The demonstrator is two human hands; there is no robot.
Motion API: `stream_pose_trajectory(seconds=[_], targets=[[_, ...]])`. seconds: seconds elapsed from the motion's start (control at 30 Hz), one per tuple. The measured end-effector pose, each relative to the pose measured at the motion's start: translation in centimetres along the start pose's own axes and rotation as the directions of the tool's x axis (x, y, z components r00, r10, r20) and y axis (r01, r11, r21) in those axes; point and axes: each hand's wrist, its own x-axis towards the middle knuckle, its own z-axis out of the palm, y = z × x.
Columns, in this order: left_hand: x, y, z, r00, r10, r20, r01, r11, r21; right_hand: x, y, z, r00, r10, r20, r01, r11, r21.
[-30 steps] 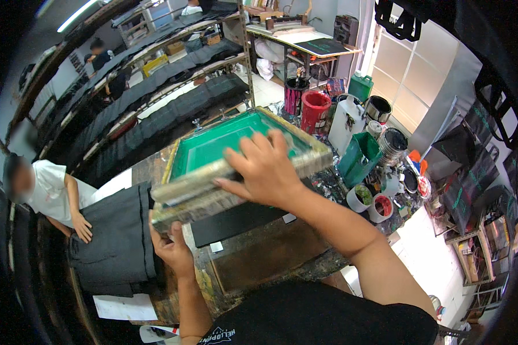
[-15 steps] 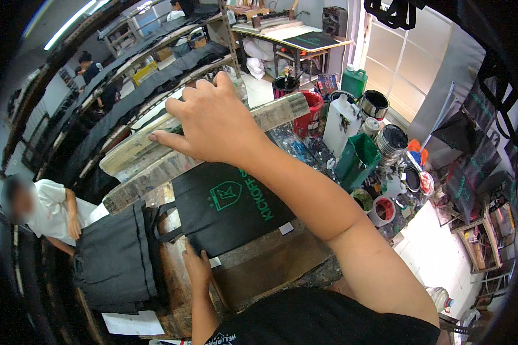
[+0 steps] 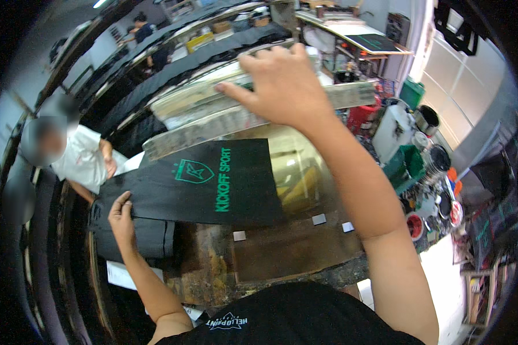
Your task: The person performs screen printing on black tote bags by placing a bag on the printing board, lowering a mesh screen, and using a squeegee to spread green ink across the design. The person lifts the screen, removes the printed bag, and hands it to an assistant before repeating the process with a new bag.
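A black fabric bag [image 3: 253, 172] with a green crest and lettering lies partly on the brown work board [image 3: 293, 253]. Its left part reaches over a stack of folded black bags [image 3: 149, 237]. My left hand [image 3: 121, 214] is closed on the bag's near left edge, thumb and fingers pinching the fabric. Above the board, a wooden-edged printing screen [image 3: 213, 134] is tilted up. My right hand [image 3: 285, 83] is wrapped over its raised edge, though the fingertips are partly hidden. Yellowish film-like sheeting [image 3: 299, 167] shows under the screen, right of the bag.
Several small white tabs [image 3: 319, 219] sit on the board. Paint containers, including a red bucket [image 3: 362, 117] and a green jug [image 3: 407, 164], crowd the right. A person in a white shirt [image 3: 83, 152] stands at the left. Racks of black fabric [image 3: 213, 63] line the back.
My left hand has drawn the printed bag leftward off part of the board and over the stack. My right hand still holds the screen raised. The view has shifted.
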Motion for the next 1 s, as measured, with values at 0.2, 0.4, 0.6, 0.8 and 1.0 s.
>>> stream_pose_trajectory(seconds=[0.2, 0.4, 0.6, 0.8, 1.0], targets=[[0.7, -10.5, -17.9, 0.97, -0.19, -0.152, 0.182, 0.981, -0.067, 0.3, -0.5, -0.3, 1.0, -0.015, -0.004, 0.015, 1.0, 0.008], [-2.1, -19.8, -32.6, 0.824, -0.267, -0.499, 0.398, 0.901, 0.175, 0.4, -1.3, -1.2, 0.999, 0.013, 0.03, -0.014, 0.999, 0.045], [-5.0, -10.0, -14.5, 0.709, 0.493, -0.504, 0.185, 0.56, 0.808, 0.3, -2.3, -1.8, 0.998, 0.019, 0.062, -0.02, 1.0, 0.019], [-12.5, -2.0, 6.3, 0.908, 0.337, 0.25, -0.416, 0.802, 0.429, 0.5, -2.1, -1.6, 0.994, 0.019, 0.109, -0.02, 1.0, 0.007], [-8.9, -6.2, 6.8, 0.989, -0.147, 0.024, 0.019, 0.283, 0.959, 0.2, -2.0, -1.8, 0.993, 0.018, 0.118, -0.015, 1.0, -0.021]])
